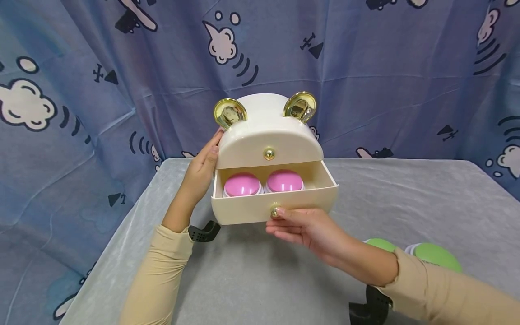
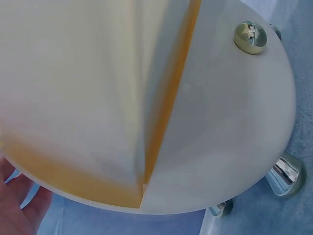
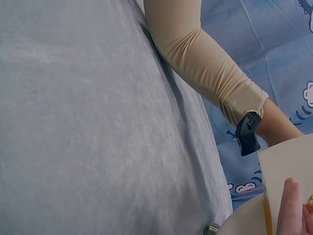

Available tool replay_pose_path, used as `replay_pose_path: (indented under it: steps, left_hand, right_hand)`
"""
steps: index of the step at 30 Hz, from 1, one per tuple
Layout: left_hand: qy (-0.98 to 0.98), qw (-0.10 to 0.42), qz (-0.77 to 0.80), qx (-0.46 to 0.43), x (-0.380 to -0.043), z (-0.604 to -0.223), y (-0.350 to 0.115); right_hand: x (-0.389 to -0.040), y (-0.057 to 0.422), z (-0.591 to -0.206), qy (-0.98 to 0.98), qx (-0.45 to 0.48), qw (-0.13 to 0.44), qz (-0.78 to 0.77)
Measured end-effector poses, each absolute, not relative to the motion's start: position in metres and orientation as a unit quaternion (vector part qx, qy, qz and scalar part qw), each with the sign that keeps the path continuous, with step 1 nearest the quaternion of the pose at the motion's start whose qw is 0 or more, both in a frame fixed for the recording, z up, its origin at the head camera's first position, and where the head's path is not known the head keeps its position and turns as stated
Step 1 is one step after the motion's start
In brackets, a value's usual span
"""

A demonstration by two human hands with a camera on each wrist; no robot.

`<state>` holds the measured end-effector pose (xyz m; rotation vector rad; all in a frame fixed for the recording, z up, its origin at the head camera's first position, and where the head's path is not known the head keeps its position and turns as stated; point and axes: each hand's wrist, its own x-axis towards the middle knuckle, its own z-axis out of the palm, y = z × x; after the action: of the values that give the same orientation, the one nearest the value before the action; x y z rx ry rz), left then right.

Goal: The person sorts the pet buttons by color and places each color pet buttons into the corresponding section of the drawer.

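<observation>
A white rounded box with gold ears (image 1: 266, 106) stands before me, its upper drawer closed, a gold knob (image 1: 269, 154) on its front. The lower drawer (image 1: 239, 213) is pulled out and holds two pink-lidded jars (image 1: 242, 185) side by side. My left hand (image 1: 199, 169) rests against the box's left side with fingers extended upward, their tips partly hidden behind it. With thumb and forefinger, my right hand (image 1: 306, 229) pinches the lower drawer's knob (image 1: 275, 212). In the right wrist view, a finger (image 3: 290, 208) shows against the drawer front.
Two green-lidded jars (image 1: 434, 256) sit on the grey cloth-covered table (image 1: 406, 203) at the right, partly behind my right sleeve. Black wrist mounts (image 1: 204, 231) hang under both wrists. A blue patterned curtain (image 1: 357, 81) hangs behind the table.
</observation>
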<state>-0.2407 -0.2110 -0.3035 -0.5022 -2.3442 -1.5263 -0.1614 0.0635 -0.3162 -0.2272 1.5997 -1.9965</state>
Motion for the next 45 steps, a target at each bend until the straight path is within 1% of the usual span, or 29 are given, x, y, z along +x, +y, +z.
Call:
replay_pose_path:
  steps: [9,22,31,38,45]
  left_hand:
    - [-0.814,0.151,-0.534,-0.172,-0.24,-0.303,-0.211]
    - [-0.817,0.143,-0.533,-0.169,-0.24,-0.304,-0.211]
    - [-0.82,0.15,-0.528,-0.164,-0.24,-0.305,-0.212]
    - [-0.817,0.145,-0.532,-0.169,-0.241,-0.306,-0.212]
    - [-0.817,0.147,-0.531,-0.167,-0.24,-0.304,-0.211]
  right_hand:
    - [-0.168,0.062,-0.316,0.608,-0.101,0.273,-0.739]
    - [-0.183,0.06,-0.32,0.614,-0.098,0.263,-0.738]
    - [-0.195,0.053,-0.321,0.62,-0.103,0.253,-0.736]
    - [-0.203,0.051,-0.32,0.612,-0.08,0.256,-0.744]
    - [-0.21,0.048,-0.318,0.608,-0.082,0.251,-0.749]
